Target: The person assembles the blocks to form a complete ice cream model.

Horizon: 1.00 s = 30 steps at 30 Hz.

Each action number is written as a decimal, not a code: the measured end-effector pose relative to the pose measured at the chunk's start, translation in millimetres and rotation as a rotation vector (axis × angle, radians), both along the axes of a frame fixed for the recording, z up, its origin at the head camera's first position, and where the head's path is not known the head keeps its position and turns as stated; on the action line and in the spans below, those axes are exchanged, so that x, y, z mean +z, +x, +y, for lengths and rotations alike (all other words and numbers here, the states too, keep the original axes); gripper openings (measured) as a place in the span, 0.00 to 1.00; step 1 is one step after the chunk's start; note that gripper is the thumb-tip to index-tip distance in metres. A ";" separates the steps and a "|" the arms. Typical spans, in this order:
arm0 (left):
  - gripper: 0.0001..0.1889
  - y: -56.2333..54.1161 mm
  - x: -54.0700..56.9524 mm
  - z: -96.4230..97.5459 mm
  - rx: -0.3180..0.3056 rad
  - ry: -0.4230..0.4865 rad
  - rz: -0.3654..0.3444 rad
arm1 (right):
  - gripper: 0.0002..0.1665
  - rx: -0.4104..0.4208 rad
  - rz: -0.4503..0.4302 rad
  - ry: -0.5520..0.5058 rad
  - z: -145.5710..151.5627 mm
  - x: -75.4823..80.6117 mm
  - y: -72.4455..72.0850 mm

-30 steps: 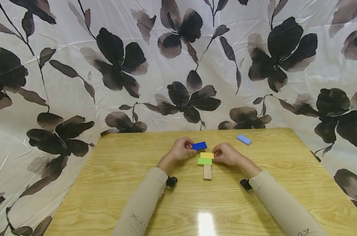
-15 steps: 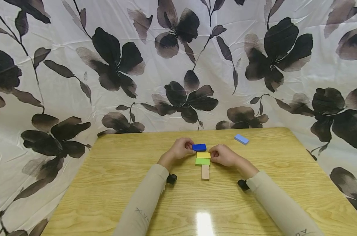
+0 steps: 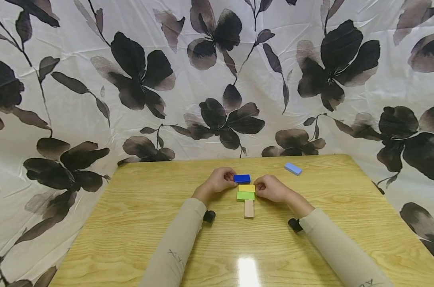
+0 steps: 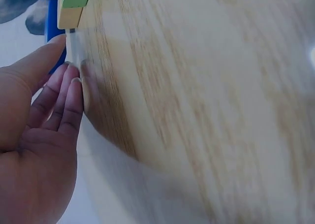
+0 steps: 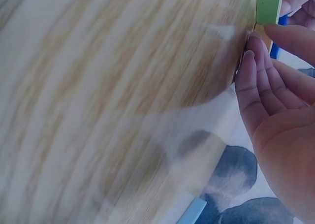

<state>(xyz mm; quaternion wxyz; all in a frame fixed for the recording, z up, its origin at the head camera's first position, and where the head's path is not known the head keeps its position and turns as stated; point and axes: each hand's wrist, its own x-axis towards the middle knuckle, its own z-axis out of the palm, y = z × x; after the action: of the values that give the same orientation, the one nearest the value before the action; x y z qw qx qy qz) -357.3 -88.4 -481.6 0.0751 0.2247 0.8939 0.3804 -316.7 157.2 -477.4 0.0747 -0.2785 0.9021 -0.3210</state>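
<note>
1. Yellow block [image 3: 246, 188], one: flat on the tabletop [image 3: 112, 223], lying crosswise.
2. Dark blue block [image 3: 242, 179], one: just beyond the yellow block, set slightly leftward.
3. Green block [image 3: 245, 196], one: on the yellow block's near side, against it.
4. Plain wooden block [image 3: 249, 209], one: lengthwise, nearer the person than the yellow block, past the green.
5. Light blue block [image 3: 293, 169], one: well apart, beyond and right of the yellow block.
6. Hands, two: left hand [image 3: 218, 181] pinches the dark blue block's left end; right hand [image 3: 273, 188] has its fingers narrowed at the yellow block's right end, whether pinching or only touching cannot be told.
7. Floral cloth [image 3: 188, 87], one: behind the yellow block.
</note>
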 end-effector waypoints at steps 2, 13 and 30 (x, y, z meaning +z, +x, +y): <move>0.14 -0.6 -0.5 0.6 -0.006 -0.009 0.005 | 0.07 -0.008 -0.010 -0.004 0.1 0.0 0.3; 0.15 -2.0 -1.7 2.5 -0.045 -0.044 0.004 | 0.11 -0.021 -0.015 -0.009 -2.5 1.2 0.9; 0.16 0.5 -1.5 4.1 -0.082 -0.108 -0.005 | 0.19 -0.037 -0.056 -0.005 -2.0 1.6 5.0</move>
<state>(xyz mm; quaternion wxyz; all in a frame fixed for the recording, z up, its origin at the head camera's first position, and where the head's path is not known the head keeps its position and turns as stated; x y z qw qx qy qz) -356.8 -84.4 -483.1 0.1049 0.2558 0.9030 0.3288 -311.7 155.2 -475.8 0.0931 -0.2528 0.9038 -0.3324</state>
